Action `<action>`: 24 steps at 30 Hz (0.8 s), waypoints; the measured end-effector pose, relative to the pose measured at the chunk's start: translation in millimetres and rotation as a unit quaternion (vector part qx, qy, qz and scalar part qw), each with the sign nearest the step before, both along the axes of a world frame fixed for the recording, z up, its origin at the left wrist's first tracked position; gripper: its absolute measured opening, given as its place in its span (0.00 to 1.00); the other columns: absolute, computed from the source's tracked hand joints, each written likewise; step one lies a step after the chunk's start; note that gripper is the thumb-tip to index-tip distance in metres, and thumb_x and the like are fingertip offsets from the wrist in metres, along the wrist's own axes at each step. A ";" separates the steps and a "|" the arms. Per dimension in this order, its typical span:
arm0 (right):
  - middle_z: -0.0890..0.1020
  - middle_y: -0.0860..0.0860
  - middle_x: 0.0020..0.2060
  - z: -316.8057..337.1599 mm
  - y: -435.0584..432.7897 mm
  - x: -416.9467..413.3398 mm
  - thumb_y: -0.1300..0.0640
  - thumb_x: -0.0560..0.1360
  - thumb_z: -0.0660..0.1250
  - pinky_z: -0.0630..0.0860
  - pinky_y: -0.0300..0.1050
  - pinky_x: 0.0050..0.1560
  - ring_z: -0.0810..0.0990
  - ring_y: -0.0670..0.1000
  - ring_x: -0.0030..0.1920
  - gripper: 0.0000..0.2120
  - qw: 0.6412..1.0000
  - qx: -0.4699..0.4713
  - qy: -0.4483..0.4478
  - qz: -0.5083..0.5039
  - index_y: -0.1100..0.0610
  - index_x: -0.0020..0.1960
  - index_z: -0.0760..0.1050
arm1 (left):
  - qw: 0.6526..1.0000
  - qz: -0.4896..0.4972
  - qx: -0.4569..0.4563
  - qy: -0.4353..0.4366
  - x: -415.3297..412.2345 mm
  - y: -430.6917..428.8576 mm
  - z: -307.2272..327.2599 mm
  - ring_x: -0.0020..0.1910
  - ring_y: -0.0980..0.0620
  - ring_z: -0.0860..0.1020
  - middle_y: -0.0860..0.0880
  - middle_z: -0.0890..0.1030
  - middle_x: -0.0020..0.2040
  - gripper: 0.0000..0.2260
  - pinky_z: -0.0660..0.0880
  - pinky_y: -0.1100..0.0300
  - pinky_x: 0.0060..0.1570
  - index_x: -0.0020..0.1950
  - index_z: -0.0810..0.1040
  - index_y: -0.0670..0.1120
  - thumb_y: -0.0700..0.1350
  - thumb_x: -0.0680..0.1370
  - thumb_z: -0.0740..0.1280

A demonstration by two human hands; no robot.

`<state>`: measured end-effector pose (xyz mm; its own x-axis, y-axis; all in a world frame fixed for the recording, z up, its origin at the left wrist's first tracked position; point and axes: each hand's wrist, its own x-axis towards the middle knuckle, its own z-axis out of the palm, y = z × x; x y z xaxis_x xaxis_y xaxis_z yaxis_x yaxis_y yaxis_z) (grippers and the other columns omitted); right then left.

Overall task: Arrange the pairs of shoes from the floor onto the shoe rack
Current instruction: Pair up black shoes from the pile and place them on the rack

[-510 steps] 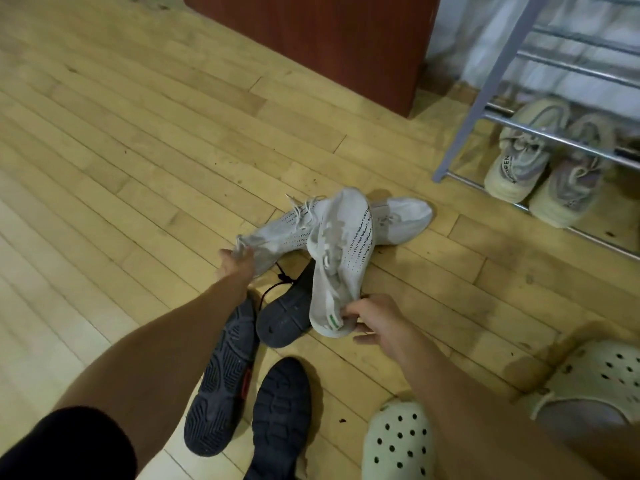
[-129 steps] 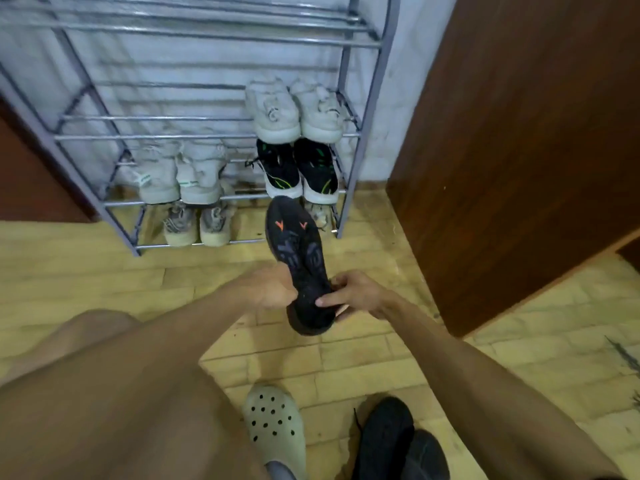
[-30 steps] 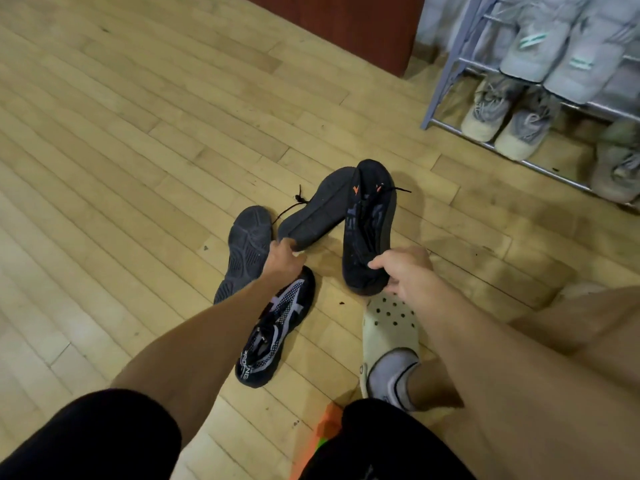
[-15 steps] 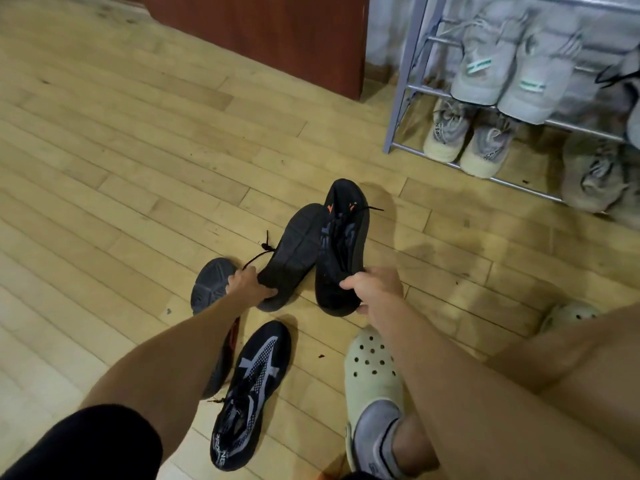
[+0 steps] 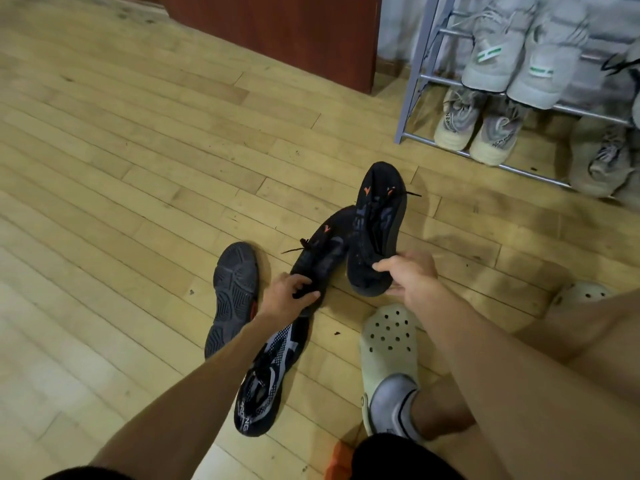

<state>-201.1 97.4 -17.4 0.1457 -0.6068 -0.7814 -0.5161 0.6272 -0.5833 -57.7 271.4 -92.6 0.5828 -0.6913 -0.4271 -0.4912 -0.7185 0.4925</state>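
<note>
Wood floor (image 5: 121, 188), rack (image 5: 412, 81) far right.
Your left hand (image 5: 287, 296) grips one black shoe's (image 5: 325, 247) heel; your right hand (image 5: 412, 275) grips its mate (image 5: 377, 220), near the rack.

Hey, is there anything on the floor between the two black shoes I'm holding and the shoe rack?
Nothing visible. The black shoes, held by the left hand and right hand, face bare floor up to the shoe rack.
</note>
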 end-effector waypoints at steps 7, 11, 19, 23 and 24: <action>0.82 0.60 0.52 -4.1 11.6 -7.2 0.67 0.68 0.74 0.83 0.51 0.43 0.82 0.61 0.49 0.11 1.000 0.010 0.026 -0.006 0.61 0.49 0.78 | 0.988 0.133 0.004 0.072 13.3 -12.5 0.8 0.62 0.44 0.74 0.41 0.73 0.65 0.23 0.71 0.57 0.55 0.70 0.70 0.43 0.52 0.78 0.64; 0.82 0.61 0.53 -7.0 8.9 -6.5 0.66 0.67 0.75 0.83 0.53 0.45 0.82 0.61 0.50 0.18 0.999 0.021 0.023 -0.008 0.63 0.57 0.78 | 0.963 0.181 0.099 0.176 10.0 -20.2 -8.7 0.62 0.42 0.75 0.40 0.75 0.65 0.26 0.74 0.52 0.59 0.71 0.67 0.39 0.53 0.78 0.64; 0.82 0.59 0.52 -8.2 1.2 -6.6 0.67 0.67 0.74 0.83 0.56 0.48 0.82 0.61 0.51 0.19 1.000 0.024 0.007 -0.014 0.63 0.57 0.78 | 0.935 0.184 0.156 0.261 24.6 -39.7 4.6 0.48 0.44 0.77 0.38 0.80 0.54 0.19 0.79 0.53 0.44 0.58 0.76 0.34 0.44 0.73 0.73; 0.82 0.58 0.51 7.3 5.8 -0.6 0.66 0.67 0.74 0.83 0.54 0.47 0.82 0.61 0.50 0.18 1.000 0.008 0.012 -0.006 0.62 0.57 0.78 | 0.911 0.165 0.149 0.346 14.8 -41.6 30.9 0.42 0.45 0.80 0.39 0.81 0.48 0.17 0.82 0.53 0.42 0.57 0.77 0.32 0.41 0.73 0.73; 0.83 0.58 0.51 12.7 8.0 1.4 0.66 0.67 0.74 0.83 0.54 0.46 0.83 0.61 0.49 0.18 1.000 0.003 0.009 -0.003 0.62 0.56 0.79 | 0.908 0.174 0.132 0.358 9.7 -43.3 37.2 0.42 0.45 0.80 0.40 0.81 0.47 0.16 0.82 0.53 0.41 0.56 0.77 0.32 0.40 0.73 0.73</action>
<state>-199.7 105.5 -4.7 0.1281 -0.6024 -0.7879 -0.5236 0.6336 -0.5695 -47.9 228.1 -55.3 0.2532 -0.3363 -0.9071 0.1671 -0.9084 0.3834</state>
